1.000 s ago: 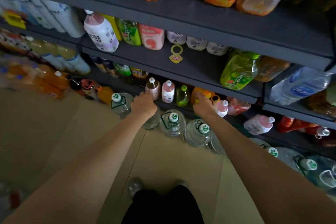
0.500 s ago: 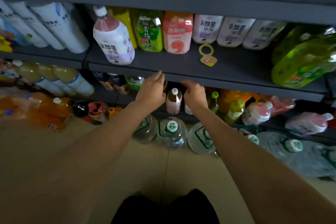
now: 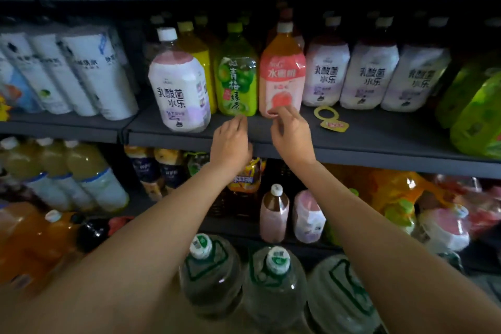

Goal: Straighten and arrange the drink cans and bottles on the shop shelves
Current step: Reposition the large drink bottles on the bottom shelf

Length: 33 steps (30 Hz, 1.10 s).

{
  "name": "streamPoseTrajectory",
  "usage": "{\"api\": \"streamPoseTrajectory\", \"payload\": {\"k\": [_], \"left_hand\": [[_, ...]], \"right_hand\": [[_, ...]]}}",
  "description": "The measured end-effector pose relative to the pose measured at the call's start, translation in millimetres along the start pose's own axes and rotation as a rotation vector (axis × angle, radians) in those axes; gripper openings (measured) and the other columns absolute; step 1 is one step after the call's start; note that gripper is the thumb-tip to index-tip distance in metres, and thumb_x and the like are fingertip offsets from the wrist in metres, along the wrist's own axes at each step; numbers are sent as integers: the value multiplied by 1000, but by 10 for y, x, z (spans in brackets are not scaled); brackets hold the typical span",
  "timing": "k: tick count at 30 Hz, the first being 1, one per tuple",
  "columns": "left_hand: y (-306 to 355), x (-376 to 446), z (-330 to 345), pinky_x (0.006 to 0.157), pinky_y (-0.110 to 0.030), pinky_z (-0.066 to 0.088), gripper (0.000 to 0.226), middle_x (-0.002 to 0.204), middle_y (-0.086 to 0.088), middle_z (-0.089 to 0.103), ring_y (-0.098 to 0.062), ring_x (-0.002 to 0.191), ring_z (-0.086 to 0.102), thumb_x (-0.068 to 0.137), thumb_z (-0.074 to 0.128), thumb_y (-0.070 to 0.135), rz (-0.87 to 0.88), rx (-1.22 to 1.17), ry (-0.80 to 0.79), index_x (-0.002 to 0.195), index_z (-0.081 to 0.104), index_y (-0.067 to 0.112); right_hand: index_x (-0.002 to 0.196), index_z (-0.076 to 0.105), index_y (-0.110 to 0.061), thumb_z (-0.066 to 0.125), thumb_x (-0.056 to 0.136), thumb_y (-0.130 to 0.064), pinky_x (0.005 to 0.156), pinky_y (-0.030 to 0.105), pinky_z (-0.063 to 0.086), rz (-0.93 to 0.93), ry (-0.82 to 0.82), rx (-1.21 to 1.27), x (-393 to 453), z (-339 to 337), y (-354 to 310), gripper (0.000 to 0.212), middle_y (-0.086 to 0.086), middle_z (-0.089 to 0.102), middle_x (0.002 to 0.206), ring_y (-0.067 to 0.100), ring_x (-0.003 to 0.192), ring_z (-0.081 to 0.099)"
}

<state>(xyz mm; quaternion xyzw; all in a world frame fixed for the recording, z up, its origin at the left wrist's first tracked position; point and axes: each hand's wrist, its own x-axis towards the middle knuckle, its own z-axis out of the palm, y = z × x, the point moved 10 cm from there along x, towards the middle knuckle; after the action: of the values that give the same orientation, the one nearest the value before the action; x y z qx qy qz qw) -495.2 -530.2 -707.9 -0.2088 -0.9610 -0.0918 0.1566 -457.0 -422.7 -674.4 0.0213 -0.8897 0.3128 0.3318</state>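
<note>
A yellow ring-shaped hang tag point(image 3: 330, 119) lies on the shelf point(image 3: 379, 141).

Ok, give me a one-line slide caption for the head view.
Both hands, left hand and right hand, reach the bases of the green tea bottle and peach drink bottle on the middle shelf.

On the middle shelf point(image 3: 366, 135) a white-labelled bottle point(image 3: 180, 89) with a pink top band stands upright, nearer the front edge than its neighbours. To its right, a green tea bottle point(image 3: 236, 81) and a pink peach bottle point(image 3: 282, 81) stand side by side (touching), then 3 white-labelled bottles point(image 3: 372, 76) in a row.
</note>
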Motion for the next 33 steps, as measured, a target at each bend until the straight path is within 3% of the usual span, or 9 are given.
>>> {"api": "streamPoseTrajectory", "payload": {"k": [4, 8, 11, 14, 18, 23, 26, 28, 33], "left_hand": [[-394, -123, -373, 99, -38, 31, 45, 130, -10, 43, -27, 123, 39, 84, 53, 12, -99, -150, 378, 128, 44, 8], [-1135, -393, -705, 93, -33, 30, 41, 124, -18, 43, -33, 118, 40, 78, 57, 7, -416, -446, 644, 117, 48, 1], [-1524, -236, -603, 101, -32, 30, 47, 129, -18, 44, -32, 121, 40, 78, 60, 8, -552, -673, 531, 122, 44, 1], [-1670, -56, -406, 96, -41, 45, 52, 122, -14, 53, -30, 112, 52, 72, 62, 20, -605, -988, 370, 120, 47, 7], [-1703, -13, -283, 100, -41, 42, 69, 129, -14, 44, -30, 116, 47, 67, 59, 41, -682, -1047, 222, 129, 48, 13], [-1188, 12, -186, 103, -42, 38, 71, 127, -11, 42, -29, 121, 42, 65, 62, 47, -497, -1093, 116, 127, 45, 17], [-683, 135, -45, 102, -41, 41, 86, 129, -8, 40, -25, 121, 43, 52, 62, 54, -385, -1180, 130, 129, 42, 22], [-249, 227, 44, 93, -32, 47, 79, 128, -8, 48, -23, 117, 50, 61, 70, 43, -309, -1273, 114, 130, 41, 18], [875, 442, -9, 61, -6, 44, 52, 110, 1, 55, -11, 96, 55, 78, 69, 23, -91, -1366, -11, 123, 45, 15]], "right_hand": [[119, 57, -3, 57, 87, -8, 86, 39, 48, 0, -27, 137, 7, 367, -119, 32, 14, 60, 113, 28, 103, 59], [138, 37, -6, 68, 84, -24, 104, 36, 40, 180, -260, 354, 110, 883, -307, 65, 10, 48, 138, 22, 128, 45], [140, 30, -4, 66, 84, -11, 97, 25, 36, 152, -336, 338, 287, 1184, -669, 67, 13, 45, 139, 26, 127, 44], [145, 19, -7, 60, 84, -3, 93, 30, 39, 241, -320, 393, 397, 1374, -797, 74, 14, 46, 138, 30, 124, 47], [140, 27, -6, 71, 76, -2, 92, 32, 43, 387, -293, 587, 346, 1449, -599, 78, 13, 51, 130, 27, 120, 50], [118, 45, -8, 77, 70, 0, 62, 8, 48, 397, -163, 699, 256, 1002, -280, 58, 4, 61, 108, 9, 91, 58], [120, 41, -11, 82, 66, -10, 76, 20, 54, 348, -64, 681, 224, 546, 46, 69, 8, 59, 116, 14, 101, 60], [111, 43, -19, 80, 66, -4, 82, 31, 55, 313, 38, 634, 145, 140, 259, 61, 6, 61, 110, 13, 99, 62], [109, 37, -20, 80, 63, -13, 71, 7, 46, 299, 309, 427, -19, -907, 749, 63, -7, 52, 100, 1, 92, 54]]}}
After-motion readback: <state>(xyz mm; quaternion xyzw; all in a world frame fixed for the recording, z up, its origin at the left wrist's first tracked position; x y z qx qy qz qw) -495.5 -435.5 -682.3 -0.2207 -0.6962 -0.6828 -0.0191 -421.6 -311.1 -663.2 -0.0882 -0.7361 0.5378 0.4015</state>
